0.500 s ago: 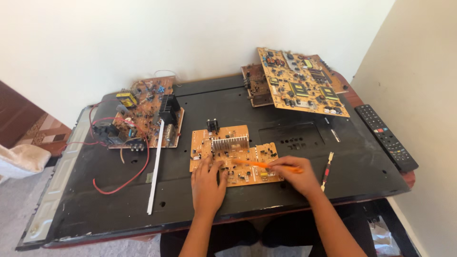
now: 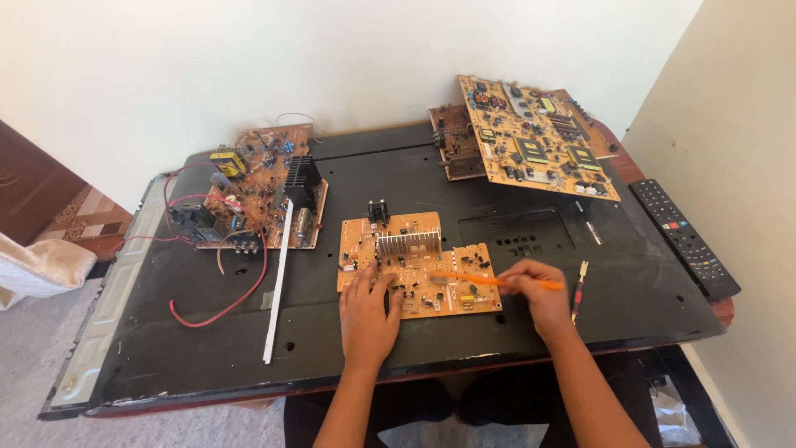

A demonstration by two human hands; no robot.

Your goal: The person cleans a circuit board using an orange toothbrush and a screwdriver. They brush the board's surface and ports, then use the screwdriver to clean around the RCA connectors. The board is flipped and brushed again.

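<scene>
Under both hands (image 2: 369,311) lies the orange circuit board (image 2: 414,261).

A small circuit board (image 2: 419,264) lies centred on the panel (image 2: 531,332), a remote (image 2: 684,236) to its right.

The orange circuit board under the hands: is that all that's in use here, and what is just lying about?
In use:
small orange board, pressed by the left hand
orange tool, held by the right hand

Lying about:
board with red wires
large board at the back
remote control
white strip
small probe
</scene>
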